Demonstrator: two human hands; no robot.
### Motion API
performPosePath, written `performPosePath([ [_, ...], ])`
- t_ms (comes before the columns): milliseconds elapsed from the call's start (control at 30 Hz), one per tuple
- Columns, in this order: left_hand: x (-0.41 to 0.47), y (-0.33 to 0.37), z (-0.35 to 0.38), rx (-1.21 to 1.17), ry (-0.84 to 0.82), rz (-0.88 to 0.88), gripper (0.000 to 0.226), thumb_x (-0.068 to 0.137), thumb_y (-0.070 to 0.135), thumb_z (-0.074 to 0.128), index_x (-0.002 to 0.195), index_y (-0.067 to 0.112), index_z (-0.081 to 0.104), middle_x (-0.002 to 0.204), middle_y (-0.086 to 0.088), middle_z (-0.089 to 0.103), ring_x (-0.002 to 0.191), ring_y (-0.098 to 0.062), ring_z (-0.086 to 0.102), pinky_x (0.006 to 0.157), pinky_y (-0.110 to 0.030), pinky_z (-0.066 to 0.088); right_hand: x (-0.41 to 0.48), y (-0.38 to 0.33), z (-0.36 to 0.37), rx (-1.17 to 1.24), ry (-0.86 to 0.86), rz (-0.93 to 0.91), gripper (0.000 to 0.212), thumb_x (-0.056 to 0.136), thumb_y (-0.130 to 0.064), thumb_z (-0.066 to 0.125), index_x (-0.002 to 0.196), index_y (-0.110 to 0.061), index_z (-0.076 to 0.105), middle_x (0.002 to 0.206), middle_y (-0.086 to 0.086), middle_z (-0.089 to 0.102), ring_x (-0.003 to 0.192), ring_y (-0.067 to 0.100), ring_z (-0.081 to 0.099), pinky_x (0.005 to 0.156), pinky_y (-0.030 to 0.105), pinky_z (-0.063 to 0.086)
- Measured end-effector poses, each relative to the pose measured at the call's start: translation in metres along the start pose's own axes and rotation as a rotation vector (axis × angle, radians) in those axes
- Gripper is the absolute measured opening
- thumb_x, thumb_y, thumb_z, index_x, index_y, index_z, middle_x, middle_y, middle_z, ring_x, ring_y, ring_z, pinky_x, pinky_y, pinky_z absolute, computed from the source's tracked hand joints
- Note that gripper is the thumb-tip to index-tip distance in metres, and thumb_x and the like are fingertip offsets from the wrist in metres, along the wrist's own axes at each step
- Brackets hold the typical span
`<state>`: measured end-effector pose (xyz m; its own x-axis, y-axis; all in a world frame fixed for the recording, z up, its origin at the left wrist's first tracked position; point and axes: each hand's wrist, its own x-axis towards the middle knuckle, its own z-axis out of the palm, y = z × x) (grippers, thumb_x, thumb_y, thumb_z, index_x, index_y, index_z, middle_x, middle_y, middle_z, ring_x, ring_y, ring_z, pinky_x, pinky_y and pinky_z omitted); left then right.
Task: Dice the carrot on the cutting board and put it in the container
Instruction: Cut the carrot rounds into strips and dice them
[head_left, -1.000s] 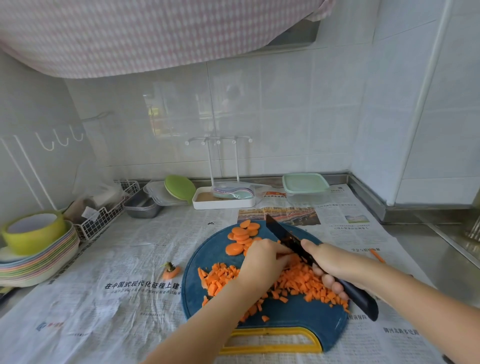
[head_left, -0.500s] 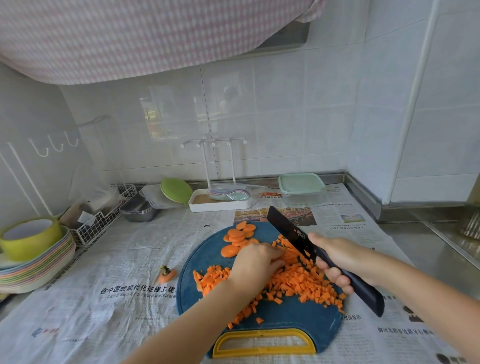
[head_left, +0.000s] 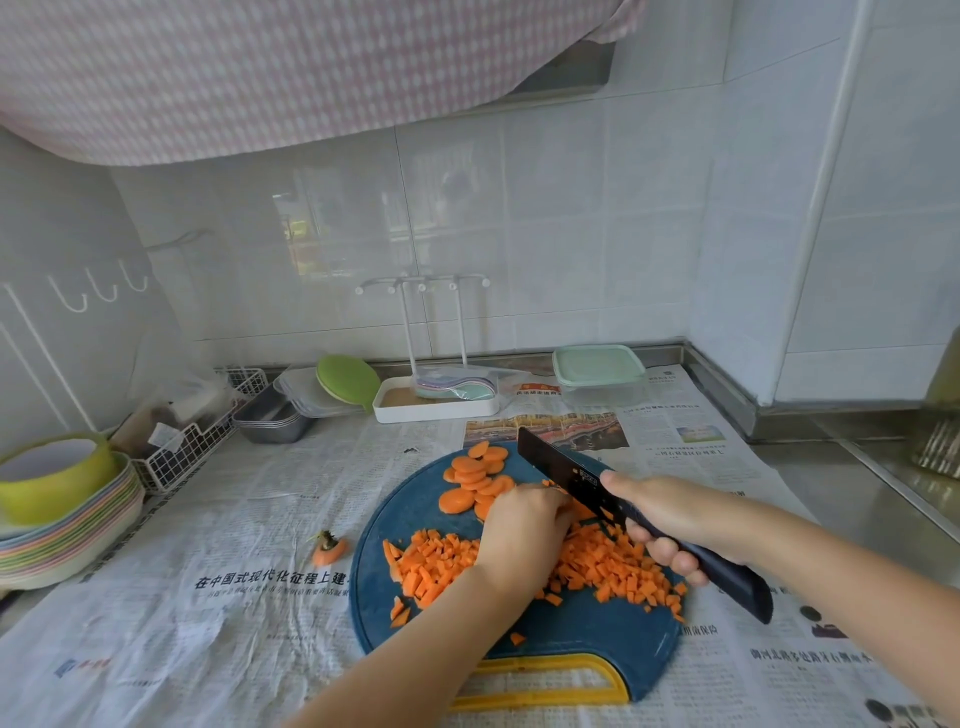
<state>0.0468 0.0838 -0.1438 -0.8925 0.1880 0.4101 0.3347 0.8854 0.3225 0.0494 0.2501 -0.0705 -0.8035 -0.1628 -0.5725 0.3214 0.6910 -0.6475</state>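
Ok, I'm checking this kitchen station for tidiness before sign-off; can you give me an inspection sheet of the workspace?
Surface: newspaper covers the counter; blue cutting board lies on it.
Job's things: diced carrot piled on the board, carrot slices uncut at its far side; lidded container behind.
Clutter: carrot top left of the board; stacked plates, wire basket at left; rack tray at back.
Hands: right hand grips the knife; left hand curls over slices beside its blade.
Cables: nothing seen.
Surroundings: tiled wall, cloth hanging overhead.

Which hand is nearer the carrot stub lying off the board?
Left. The left hand is over the cutting board, right of the carrot stub; the right hand, holding the knife, is farther right.
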Motion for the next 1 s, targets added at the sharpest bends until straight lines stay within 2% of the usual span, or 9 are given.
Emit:
performPosePath([
  [267,0.001,-0.002,-0.002,-0.034,-0.006,-0.003,0.025,0.095,0.020,0.051,0.110,0.015,0.070,0.106,-0.004,0.069,0.096,-0.020,0.062,0.083,-0.030,0.047,0.012,-0.003,0.011,-0.111,0.047,0.077,0.066,0.091,-0.076,0.025,0.069,-0.016,0.042,0.043,-0.001,0.042,0.032,0.014,0.037,0.040,0.020,0.035],
  [467,0.001,-0.004,-0.005,-0.060,-0.015,0.001,0.025,0.093,0.017,0.052,0.109,0.016,0.071,0.103,-0.005,0.070,0.091,-0.020,0.062,0.078,-0.028,0.047,0.021,-0.012,0.033,-0.299,0.181,0.021,0.069,0.100,-0.061,0.012,0.071,-0.007,0.042,0.048,0.010,0.049,0.033,0.018,0.044,0.041,0.022,0.040],
  [600,0.002,-0.006,-0.015,-0.178,-0.060,-0.007,0.025,0.089,0.016,0.061,0.112,0.016,0.070,0.114,0.000,0.068,0.101,-0.014,0.061,0.085,-0.015,0.040,0.022,-0.006,0.023,-0.076,0.112,0.070,0.067,0.096,-0.069,0.021,0.072,-0.011,0.045,0.045,0.004,0.045,0.035,0.016,0.040,0.042,0.021,0.037],
  [667,0.002,-0.009,-0.022,-0.235,-0.093,-0.035,0.032,0.086,0.020,0.067,0.118,0.015,0.067,0.128,0.001,0.060,0.115,-0.013,0.054,0.095,-0.017,0.039,0.020,-0.004,0.017,0.026,0.063,0.080,0.065,0.094,-0.072,0.024,0.069,-0.015,0.044,0.044,0.000,0.042,0.033,0.014,0.036,0.042,0.019,0.035],
  [733,0.002,-0.012,-0.027,-0.249,-0.096,-0.065,0.038,0.083,0.024,0.071,0.121,0.016,0.065,0.137,0.001,0.051,0.124,-0.012,0.047,0.099,-0.019,0.035,0.019,-0.004,0.014,0.042,0.047,0.077,0.064,0.094,-0.071,0.026,0.067,-0.016,0.044,0.044,-0.001,0.041,0.032,0.013,0.035,0.041,0.019,0.034],
  [900,-0.002,-0.013,-0.037,-0.045,-0.173,-0.200,0.052,0.086,0.042,0.065,0.131,0.021,0.055,0.130,0.000,0.053,0.112,-0.016,0.055,0.086,-0.024,0.044,0.015,-0.003,0.014,0.058,0.020,0.019,0.062,0.096,-0.068,0.028,0.066,-0.016,0.044,0.044,-0.001,0.041,0.033,0.013,0.036,0.041,0.021,0.035],
  [1000,-0.001,-0.012,-0.035,0.059,-0.257,-0.224,0.049,0.089,0.046,0.059,0.131,0.022,0.056,0.125,-0.002,0.058,0.109,-0.019,0.057,0.086,-0.030,0.049,0.012,-0.004,0.010,0.112,0.028,-0.024,0.062,0.097,-0.067,0.027,0.065,-0.016,0.042,0.044,-0.001,0.040,0.032,0.014,0.035,0.040,0.021,0.035],
])
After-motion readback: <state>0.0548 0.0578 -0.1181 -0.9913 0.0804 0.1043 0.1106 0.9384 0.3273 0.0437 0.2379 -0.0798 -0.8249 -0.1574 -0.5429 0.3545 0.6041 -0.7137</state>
